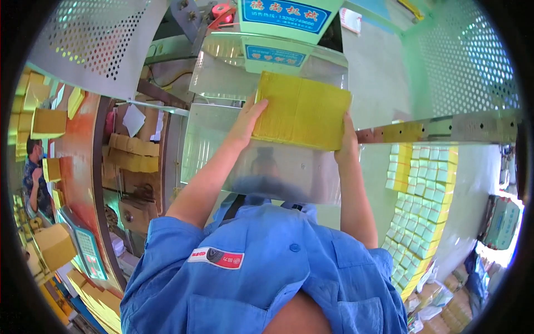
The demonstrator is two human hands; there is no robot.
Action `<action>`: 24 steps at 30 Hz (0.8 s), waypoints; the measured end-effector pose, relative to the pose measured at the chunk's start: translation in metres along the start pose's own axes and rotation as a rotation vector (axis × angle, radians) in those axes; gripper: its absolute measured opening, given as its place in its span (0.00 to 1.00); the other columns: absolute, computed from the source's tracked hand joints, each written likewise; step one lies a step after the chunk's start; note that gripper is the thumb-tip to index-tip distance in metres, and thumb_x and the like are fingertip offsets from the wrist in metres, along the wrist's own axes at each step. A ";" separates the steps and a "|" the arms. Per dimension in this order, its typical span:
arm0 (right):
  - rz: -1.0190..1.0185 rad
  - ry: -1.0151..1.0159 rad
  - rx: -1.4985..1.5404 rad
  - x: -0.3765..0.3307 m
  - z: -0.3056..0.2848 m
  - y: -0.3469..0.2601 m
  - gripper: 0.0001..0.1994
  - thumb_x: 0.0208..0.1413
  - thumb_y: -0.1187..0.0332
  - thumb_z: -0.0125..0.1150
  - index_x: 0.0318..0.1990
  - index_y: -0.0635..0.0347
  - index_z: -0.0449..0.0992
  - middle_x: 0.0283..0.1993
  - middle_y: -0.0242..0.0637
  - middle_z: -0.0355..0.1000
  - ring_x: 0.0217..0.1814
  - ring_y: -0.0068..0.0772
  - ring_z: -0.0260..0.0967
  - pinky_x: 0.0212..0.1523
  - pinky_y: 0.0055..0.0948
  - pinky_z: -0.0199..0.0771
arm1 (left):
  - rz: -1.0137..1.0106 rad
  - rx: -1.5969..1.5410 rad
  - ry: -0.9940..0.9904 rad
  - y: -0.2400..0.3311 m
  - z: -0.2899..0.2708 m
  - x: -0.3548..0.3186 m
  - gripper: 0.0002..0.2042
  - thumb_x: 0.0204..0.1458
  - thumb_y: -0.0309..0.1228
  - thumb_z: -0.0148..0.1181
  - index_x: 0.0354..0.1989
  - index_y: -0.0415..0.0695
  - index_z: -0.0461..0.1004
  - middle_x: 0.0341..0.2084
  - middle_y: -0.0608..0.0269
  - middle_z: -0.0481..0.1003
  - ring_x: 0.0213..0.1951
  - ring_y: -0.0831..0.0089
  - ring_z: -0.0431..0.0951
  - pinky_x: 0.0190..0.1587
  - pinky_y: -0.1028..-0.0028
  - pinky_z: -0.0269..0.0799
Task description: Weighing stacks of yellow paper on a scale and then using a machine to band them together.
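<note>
Between my two hands is a thick rectangular stack of yellow paper (pixel 302 111), its broad face turned up and slightly tilted. My left hand (pixel 248 121) grips its left side, the thumb lying over the near face. At the opposite end my right hand (pixel 347 140) closes on the right edge; most of its fingers are hidden behind the stack. Below lies a shiny metal plate (pixel 289 172) that mirrors light and a dark shape. I cannot tell whether the stack touches the plate.
Ahead stands a pale green machine (pixel 283 19) with a blue label and a clear panel. Perforated guards (pixel 467 55) flank it, and a metal bar (pixel 439 131) juts in from the right. Banded bundles (pixel 417 217) fill the right side. Leftward, a person (pixel 36 178) stands beyond a reddish table (pixel 75 145).
</note>
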State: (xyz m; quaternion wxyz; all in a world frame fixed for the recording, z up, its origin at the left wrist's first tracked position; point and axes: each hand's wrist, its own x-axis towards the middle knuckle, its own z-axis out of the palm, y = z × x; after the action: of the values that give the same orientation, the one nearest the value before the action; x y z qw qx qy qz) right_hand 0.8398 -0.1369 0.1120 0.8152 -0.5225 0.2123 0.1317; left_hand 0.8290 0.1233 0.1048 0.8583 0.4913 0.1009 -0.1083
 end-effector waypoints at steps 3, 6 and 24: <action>-0.047 -0.018 -0.019 -0.004 0.002 -0.003 0.30 0.65 0.49 0.43 0.67 0.58 0.55 0.67 0.38 0.56 0.68 0.35 0.53 0.64 0.33 0.56 | 0.015 -0.013 0.014 -0.001 0.006 0.000 0.28 0.59 0.37 0.51 0.66 0.40 0.54 0.58 0.56 0.65 0.58 0.69 0.65 0.60 0.70 0.60; -0.082 -0.062 -0.021 0.001 -0.009 0.006 0.30 0.65 0.49 0.42 0.68 0.55 0.53 0.68 0.37 0.54 0.69 0.35 0.52 0.65 0.34 0.55 | 0.032 -0.032 0.011 -0.010 0.004 0.005 0.28 0.58 0.37 0.51 0.65 0.40 0.55 0.57 0.57 0.66 0.58 0.69 0.66 0.60 0.70 0.60; -0.236 0.154 0.010 0.015 -0.034 0.012 0.17 0.60 0.59 0.56 0.50 0.62 0.72 0.47 0.36 0.72 0.50 0.27 0.70 0.49 0.29 0.71 | -0.044 0.043 0.079 -0.028 0.023 0.014 0.26 0.55 0.41 0.57 0.59 0.40 0.63 0.51 0.59 0.71 0.53 0.72 0.70 0.55 0.71 0.64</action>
State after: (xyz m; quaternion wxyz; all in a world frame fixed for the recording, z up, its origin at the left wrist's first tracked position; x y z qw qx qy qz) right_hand 0.8405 -0.1631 0.0825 0.8091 -0.5482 0.2119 -0.0068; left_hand 0.8356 0.0886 0.0897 0.8404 0.5111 0.1433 -0.1095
